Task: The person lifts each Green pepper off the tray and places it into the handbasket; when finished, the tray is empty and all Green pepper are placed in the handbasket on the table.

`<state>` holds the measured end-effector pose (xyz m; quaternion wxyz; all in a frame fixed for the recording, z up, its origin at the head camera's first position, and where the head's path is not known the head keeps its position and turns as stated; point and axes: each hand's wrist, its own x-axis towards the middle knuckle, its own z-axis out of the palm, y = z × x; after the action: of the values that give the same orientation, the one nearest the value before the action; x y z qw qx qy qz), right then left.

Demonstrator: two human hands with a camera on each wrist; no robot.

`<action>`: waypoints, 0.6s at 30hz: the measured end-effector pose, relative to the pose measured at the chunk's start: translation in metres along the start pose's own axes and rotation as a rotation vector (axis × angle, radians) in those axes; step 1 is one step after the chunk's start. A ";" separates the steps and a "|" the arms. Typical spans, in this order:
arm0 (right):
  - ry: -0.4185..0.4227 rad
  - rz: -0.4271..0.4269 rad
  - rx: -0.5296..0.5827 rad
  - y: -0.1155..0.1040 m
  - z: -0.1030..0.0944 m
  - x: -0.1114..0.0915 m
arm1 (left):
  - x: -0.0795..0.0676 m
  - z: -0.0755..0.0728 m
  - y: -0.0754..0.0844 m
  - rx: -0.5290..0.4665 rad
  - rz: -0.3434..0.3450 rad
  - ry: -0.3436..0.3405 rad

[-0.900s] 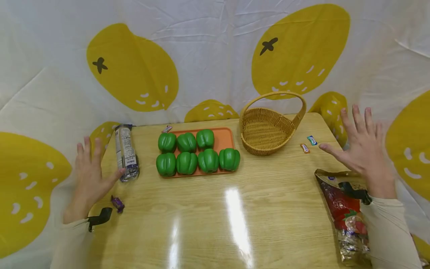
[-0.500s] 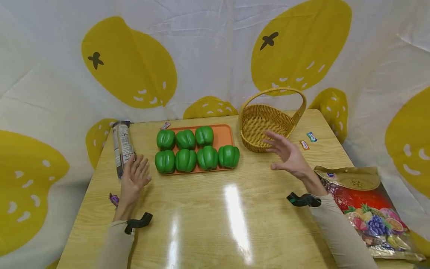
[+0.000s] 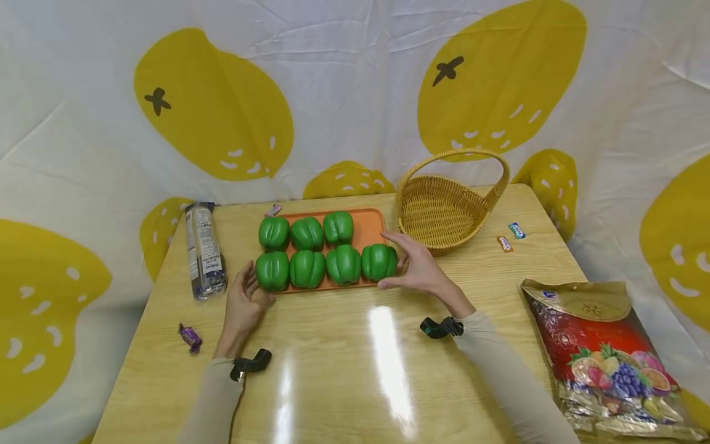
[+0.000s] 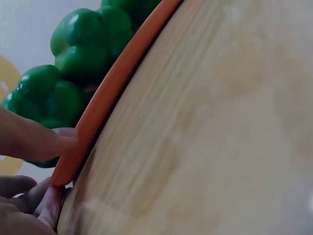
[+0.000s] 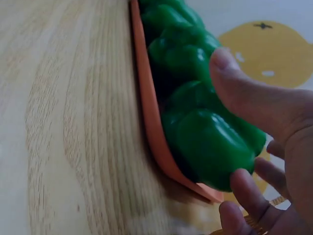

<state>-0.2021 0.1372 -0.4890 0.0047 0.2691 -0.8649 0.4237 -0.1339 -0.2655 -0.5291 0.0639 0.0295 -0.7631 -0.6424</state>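
Note:
An orange tray carries two rows of green bell peppers near the back of the table. My left hand is at its front left corner; in the left wrist view the thumb lies on the rim and the fingers are at the corner's underside, pinching it. My right hand is spread around the tray's right end, beside the end pepper. In the right wrist view its thumb overlaps the peppers, with the fingertips close to the end pepper and the tray's corner.
A wicker basket with a tall handle stands just right of the tray. A clear and printed packet lies at left, a purple-wrapped candy below it. Small wrapped candies and a red-gold fruit bag are at right.
Both hands have come inward from the table's sides, spread at first, down to the tray's two ends. The left hand has taken hold of the tray's corner. Tray and peppers stay in place.

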 end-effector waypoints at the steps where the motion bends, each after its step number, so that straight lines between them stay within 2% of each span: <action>1: 0.001 0.007 -0.046 0.000 0.002 0.000 | -0.001 0.000 0.000 0.026 -0.013 -0.002; 7: 0.036 0.029 -0.204 -0.009 0.011 -0.004 | -0.003 0.003 0.000 0.124 -0.070 0.031; 11: 0.102 -0.068 -0.246 -0.018 0.009 -0.006 | -0.002 0.003 0.000 0.136 -0.071 0.027; 14: 0.116 -0.155 -0.185 -0.029 -0.009 -0.007 | 0.000 0.002 -0.001 0.135 -0.081 0.010; 18: 0.095 -0.185 -0.003 -0.045 -0.060 -0.008 | 0.003 0.000 0.001 0.131 -0.096 -0.015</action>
<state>-0.1872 0.1628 -0.4202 0.0850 0.3273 -0.8359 0.4324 -0.1364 -0.2660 -0.5281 0.0252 0.0655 -0.8016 -0.5937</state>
